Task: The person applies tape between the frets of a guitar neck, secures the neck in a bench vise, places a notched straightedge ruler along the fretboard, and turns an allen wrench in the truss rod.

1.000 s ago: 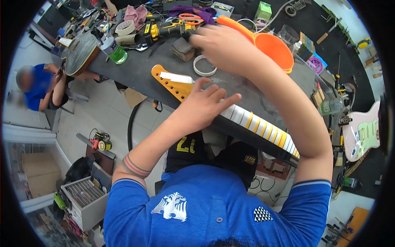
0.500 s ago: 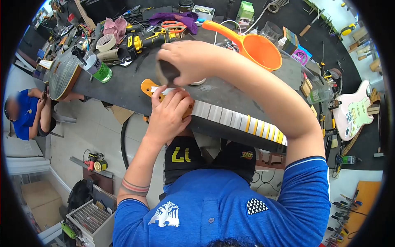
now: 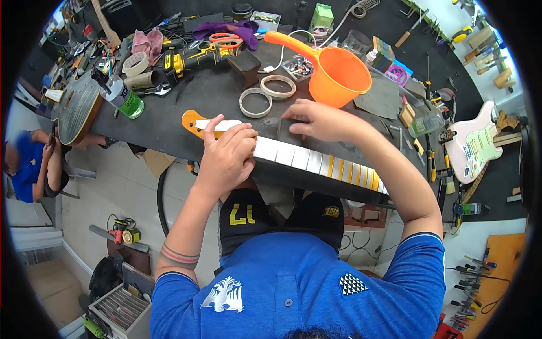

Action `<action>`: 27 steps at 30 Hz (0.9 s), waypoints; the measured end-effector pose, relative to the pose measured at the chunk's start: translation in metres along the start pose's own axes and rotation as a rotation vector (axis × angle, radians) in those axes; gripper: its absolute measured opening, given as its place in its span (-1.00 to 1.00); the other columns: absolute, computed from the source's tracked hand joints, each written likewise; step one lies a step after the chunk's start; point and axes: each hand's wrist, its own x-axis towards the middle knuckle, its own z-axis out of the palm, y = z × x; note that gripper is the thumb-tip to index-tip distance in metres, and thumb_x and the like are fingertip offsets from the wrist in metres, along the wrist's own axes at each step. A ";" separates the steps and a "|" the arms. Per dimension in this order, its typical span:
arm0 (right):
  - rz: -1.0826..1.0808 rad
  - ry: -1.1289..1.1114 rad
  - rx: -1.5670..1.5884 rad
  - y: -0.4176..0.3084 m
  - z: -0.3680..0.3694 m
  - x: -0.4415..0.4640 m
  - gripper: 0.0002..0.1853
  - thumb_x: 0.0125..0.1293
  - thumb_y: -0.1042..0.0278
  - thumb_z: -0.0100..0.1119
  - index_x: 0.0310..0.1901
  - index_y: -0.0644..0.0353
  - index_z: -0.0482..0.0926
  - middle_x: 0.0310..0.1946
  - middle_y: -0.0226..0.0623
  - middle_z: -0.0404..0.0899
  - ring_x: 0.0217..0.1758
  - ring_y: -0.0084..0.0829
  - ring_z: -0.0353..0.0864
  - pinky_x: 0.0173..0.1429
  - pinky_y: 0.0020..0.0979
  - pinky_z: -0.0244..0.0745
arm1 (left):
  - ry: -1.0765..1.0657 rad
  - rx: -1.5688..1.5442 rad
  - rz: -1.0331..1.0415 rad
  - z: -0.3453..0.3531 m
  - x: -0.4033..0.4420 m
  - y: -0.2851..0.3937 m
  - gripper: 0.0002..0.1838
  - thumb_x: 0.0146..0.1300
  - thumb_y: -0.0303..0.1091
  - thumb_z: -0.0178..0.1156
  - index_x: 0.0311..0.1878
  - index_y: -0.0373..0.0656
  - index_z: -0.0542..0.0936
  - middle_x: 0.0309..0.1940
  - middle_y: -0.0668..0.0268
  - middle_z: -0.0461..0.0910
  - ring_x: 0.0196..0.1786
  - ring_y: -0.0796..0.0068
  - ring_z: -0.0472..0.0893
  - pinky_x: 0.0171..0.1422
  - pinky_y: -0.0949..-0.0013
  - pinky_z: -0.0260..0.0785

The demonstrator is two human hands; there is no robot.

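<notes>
A guitar neck (image 3: 303,159) lies across the bench's front edge, its frets masked with pale strips and a yellow-orange headstock (image 3: 191,119) at the left end. My left hand (image 3: 228,155) wraps around the neck just beside the headstock, fingers on top. Over the bench behind the neck is my right hand (image 3: 327,120), fingers curled at a thin dark flat piece (image 3: 289,131), perhaps sandpaper. The fingers partly hide that piece. A dark block (image 3: 245,66) stands farther back, near two tape rolls, one darker-edged (image 3: 256,104) and one tan (image 3: 278,86).
An orange dipper (image 3: 341,73) stands behind my right hand. A spray bottle (image 3: 127,99), a dark guitar body (image 3: 76,116) and a yellow power tool (image 3: 180,65) are at left. A pink guitar body (image 3: 474,144) lies at right. Another person (image 3: 34,161) sits at far left.
My right hand has moved right and toward me, away from the dark block, which now stands on the bench. The tape rolls show. My left hand stays on the neck.
</notes>
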 end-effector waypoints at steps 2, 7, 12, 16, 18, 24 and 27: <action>0.090 -0.014 0.124 -0.008 0.004 -0.004 -0.53 0.75 0.22 0.41 0.53 0.24 0.69 0.35 -0.13 0.75 0.18 -0.27 0.89 0.41 -0.14 0.75 | -0.005 -0.011 -0.002 -0.003 0.001 0.001 -0.48 0.04 -0.56 0.60 -0.03 0.04 0.51 0.19 0.47 0.85 0.47 0.32 0.82 0.87 -0.41 0.14; -0.044 -0.030 0.066 -0.018 0.020 -0.007 -0.63 0.76 0.21 0.34 0.38 0.26 0.81 0.10 -0.15 0.92 0.15 -0.34 0.93 0.33 -0.19 0.76 | -0.014 0.004 0.003 -0.011 0.004 0.005 -0.49 0.04 -0.55 0.61 -0.01 0.03 0.54 0.18 0.47 0.85 0.47 0.33 0.81 0.87 -0.39 0.15; 0.111 0.037 0.207 -0.033 0.018 -0.016 -0.66 0.77 0.18 0.32 0.27 0.28 0.84 0.11 -0.08 0.91 0.22 -0.15 0.90 0.38 -0.11 0.74 | -0.130 0.010 -0.004 -0.010 0.001 0.000 -0.51 0.11 -0.52 0.58 0.08 0.00 0.60 0.25 0.42 0.83 0.52 0.30 0.76 0.88 -0.28 0.18; -0.149 0.306 0.029 -0.027 0.049 -0.051 -0.58 0.72 0.16 0.41 0.40 0.25 0.71 0.28 0.00 0.72 0.37 0.03 0.80 0.49 -0.04 0.67 | -0.239 -0.066 -0.072 -0.024 0.004 0.003 -0.45 0.15 -0.46 0.57 0.21 -0.02 0.60 0.38 0.31 0.77 0.61 0.17 0.68 0.92 -0.26 0.15; -0.267 0.471 -0.087 -0.032 0.061 -0.079 -0.58 0.69 0.19 0.43 0.40 0.23 0.70 0.27 -0.02 0.72 0.43 0.06 0.73 0.57 0.00 0.61 | -0.328 -0.131 -0.093 -0.037 0.015 0.011 -0.28 0.17 -0.36 0.59 0.44 -0.03 0.58 0.49 0.20 0.70 0.67 0.04 0.60 0.95 -0.29 0.10; -0.048 0.781 0.065 0.032 0.032 -0.157 -0.64 0.63 0.24 0.47 0.30 0.24 0.76 0.20 -0.06 0.77 0.39 0.02 0.75 0.50 -0.01 0.64 | -0.472 -0.135 0.028 -0.037 0.055 0.044 0.21 0.08 -0.08 0.78 0.83 -0.02 0.43 0.52 0.16 0.66 0.66 0.03 0.59 0.99 -0.33 0.03; 0.311 0.975 0.095 0.115 -0.009 -0.179 -0.71 0.64 0.23 0.45 0.19 0.25 0.81 0.15 -0.01 0.80 0.33 0.04 0.80 0.41 -0.01 0.70 | -0.544 -0.114 0.066 -0.020 0.063 0.047 0.19 0.08 0.04 0.79 0.79 -0.08 0.48 0.45 0.15 0.68 0.59 0.05 0.62 0.97 -0.28 0.07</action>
